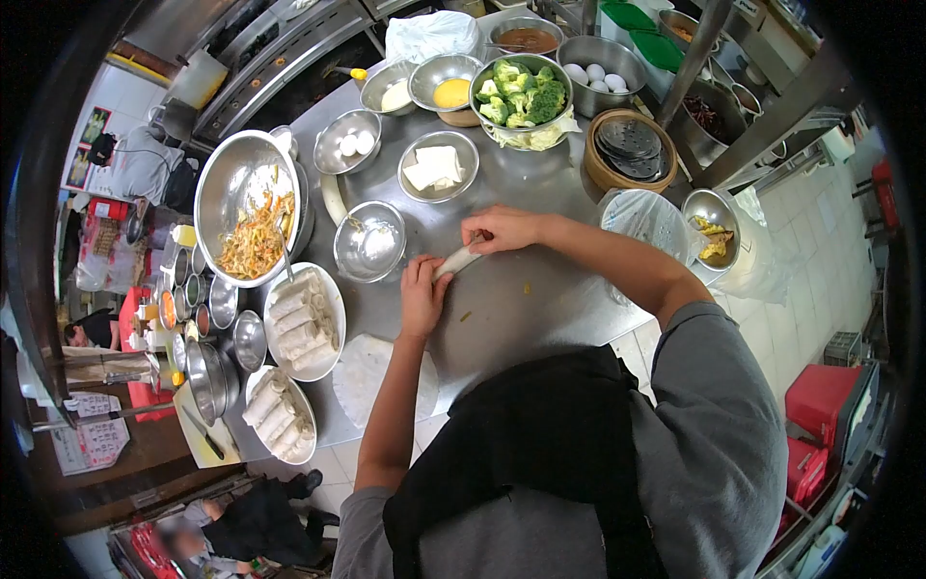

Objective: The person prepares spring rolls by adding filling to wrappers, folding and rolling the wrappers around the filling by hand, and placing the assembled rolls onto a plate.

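Note:
A pale, uncooked spring roll lies on the steel table between my two hands. My left hand is closed on its near left end. My right hand pinches the far right end with its fingertips. Left of my hands stands a small metal bowl with residue inside. A large bowl of shredded filling with a spoon sits beyond it. Beside my left forearm are pale wrapper sheets. Finished rolls lie on a white oval plate and a second plate.
Toward the back stand bowls of white blocks, broccoli, yellow liquid and eggs. A bamboo steamer and plastic-covered container stand right. A knife lies on a cutting board at left. Other people are at left.

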Demonstrator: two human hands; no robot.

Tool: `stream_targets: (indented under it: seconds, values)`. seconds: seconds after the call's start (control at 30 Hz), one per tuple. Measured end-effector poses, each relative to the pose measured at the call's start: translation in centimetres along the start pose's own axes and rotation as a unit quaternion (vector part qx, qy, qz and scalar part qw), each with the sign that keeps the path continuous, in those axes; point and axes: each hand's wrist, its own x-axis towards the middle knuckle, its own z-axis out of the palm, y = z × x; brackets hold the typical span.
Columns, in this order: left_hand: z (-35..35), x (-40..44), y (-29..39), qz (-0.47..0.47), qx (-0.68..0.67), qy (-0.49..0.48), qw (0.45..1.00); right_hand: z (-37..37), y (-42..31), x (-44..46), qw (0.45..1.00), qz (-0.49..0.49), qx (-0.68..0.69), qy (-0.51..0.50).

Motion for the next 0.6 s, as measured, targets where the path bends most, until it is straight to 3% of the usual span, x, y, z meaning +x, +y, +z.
stream_targets:
  seconds: [0.17,0.37,0.47,0.53,0.6]
  values:
    - [-0.2,0.5,0.5,-0.015,0.044,0.014,0.999,0.5,0.7,0.5,0.991,-0.045,-0.105,0.074]
    - [1.5,0.9,-0.5,-0.064,0.037,0.045,0.996,1.5,0.1,1.0,0.977,0.025,-0.138,0.158]
    - [2.1,0.8,-0.5,-0.101,-0.001,0.077,0.992,2.4,-0.1,1.1,0.954,0.005,-0.206,0.22]
    - [2.1,0.3,-0.9,-0.12,-0.064,0.073,0.988,2.1,-1.6,0.5,0.948,-0.06,-0.255,0.183]
    - [2.2,-0.3,-0.8,-0.075,-0.039,0.075,0.994,2.3,-2.3,0.0,0.943,-0.094,-0.284,0.146]
